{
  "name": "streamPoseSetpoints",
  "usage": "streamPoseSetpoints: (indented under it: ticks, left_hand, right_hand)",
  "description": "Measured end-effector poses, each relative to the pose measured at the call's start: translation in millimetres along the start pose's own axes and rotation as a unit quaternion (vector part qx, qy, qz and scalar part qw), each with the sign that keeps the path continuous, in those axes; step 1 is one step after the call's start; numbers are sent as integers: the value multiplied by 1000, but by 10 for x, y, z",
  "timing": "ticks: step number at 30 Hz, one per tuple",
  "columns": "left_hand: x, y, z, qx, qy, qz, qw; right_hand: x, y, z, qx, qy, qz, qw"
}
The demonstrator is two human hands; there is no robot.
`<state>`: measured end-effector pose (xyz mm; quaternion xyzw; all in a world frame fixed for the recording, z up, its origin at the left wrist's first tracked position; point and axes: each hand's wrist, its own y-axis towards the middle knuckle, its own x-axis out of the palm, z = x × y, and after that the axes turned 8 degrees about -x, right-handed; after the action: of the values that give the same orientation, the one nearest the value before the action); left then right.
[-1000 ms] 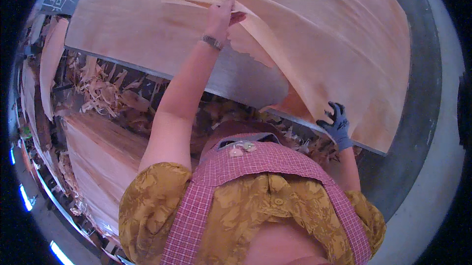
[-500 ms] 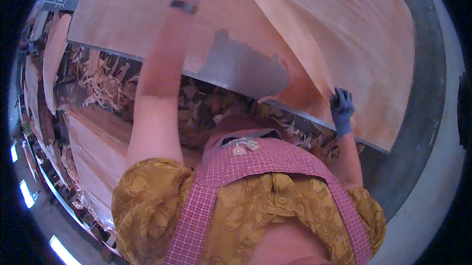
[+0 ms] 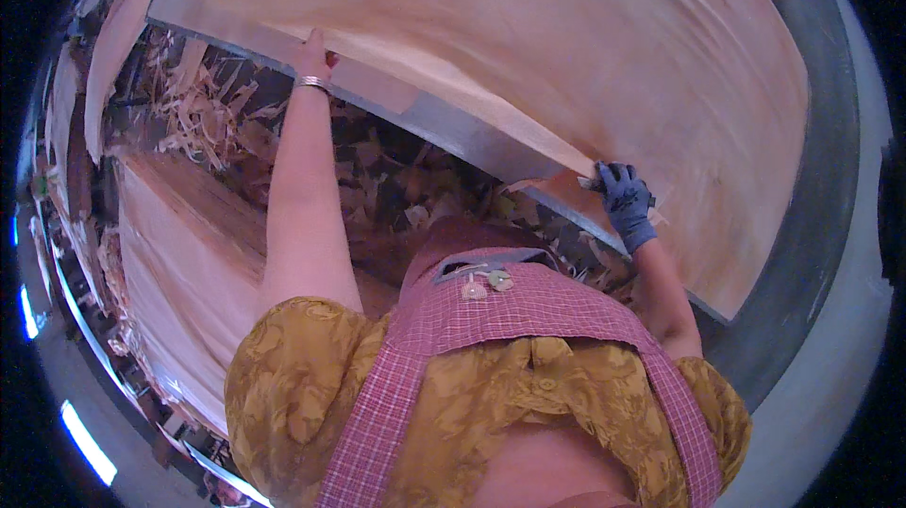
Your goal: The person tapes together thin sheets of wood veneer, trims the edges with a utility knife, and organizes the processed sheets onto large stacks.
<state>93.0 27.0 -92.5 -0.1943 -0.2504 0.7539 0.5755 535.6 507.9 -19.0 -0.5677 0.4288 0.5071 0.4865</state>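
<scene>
A wide, thin sheet of pale reddish wood veneer (image 3: 604, 65) lies over a stack on a grey-edged table (image 3: 472, 135). Its near edge is lifted and slightly curled. My left hand (image 3: 314, 57), bare with a bracelet at the wrist, is closed on that edge at the left, its thumb on top. In a grey-blue glove, my right hand (image 3: 625, 199) grips the same edge further right, fingers curled over it. A small pale and dark bit shows at the glove's fingertips; I cannot tell what it is. Between my hands, the strip under the sheet shows grey.
Torn veneer scraps (image 3: 203, 112) fill the gap between the table and me. On the left stands another veneer stack (image 3: 179, 272), with a long curled veneer piece (image 3: 118, 55) beyond it. Grey floor (image 3: 830, 319) runs along the right.
My left hand has come from the far side down to the near edge. The sheet's lifted edge has moved toward me, over most of the grey patch. My right hand has shifted slightly left.
</scene>
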Motion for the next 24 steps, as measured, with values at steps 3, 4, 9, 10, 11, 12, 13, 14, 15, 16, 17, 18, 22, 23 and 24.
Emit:
streamPoseSetpoints:
  ticks: [3,4,9,10,11,12,13,14,15,16,17,18,22,23,24]
  left_hand:
    - [375,-613,-198,-47,37,-39,997]
    - [395,-767,-208,-66,59,-42,995]
    - [451,-677,-296,-60,100,-77,990]
    - [517,-738,-261,-64,93,-81,990]
    - [479,-647,-242,-82,91,-61,991]
    - [476,-627,-213,-52,63,-86,993]
    - [472,-609,-130,-19,33,-110,993]
    - [451,-624,-93,15,3,-132,991]
    - [439,-687,-109,21,27,-137,990]
    - [434,-792,-163,26,53,-145,988]
    - [388,-861,-168,36,77,-147,986]
    - [323,-839,-238,30,101,-104,989]
    - [146,-713,-559,31,172,6,985]
    - [146,-683,-573,22,180,19,983]
    - [130,-652,-602,13,186,33,982]
  right_hand:
    - [74,-98,-91,28,1,6,1000]
    - [47,-86,-110,31,0,3,1000]
    - [-377,-57,80,98,-27,96,990]
    - [-461,-91,150,120,-35,124,984]
    - [-628,9,174,130,-20,166,977]
    - [-809,83,190,147,-10,204,968]
    - [-881,117,218,146,-25,237,960]
    - [-825,47,220,130,-28,232,964]
    - [-717,-62,223,120,-34,227,966]
    - [-551,-191,208,113,-40,222,968]
    - [-349,-307,106,116,-37,140,983]
    - [-133,-419,67,86,-35,70,993]
    - [258,-498,-89,51,27,2,998]
    - [293,-494,-129,52,41,-7,998]
    - [228,-453,-180,68,103,6,992]
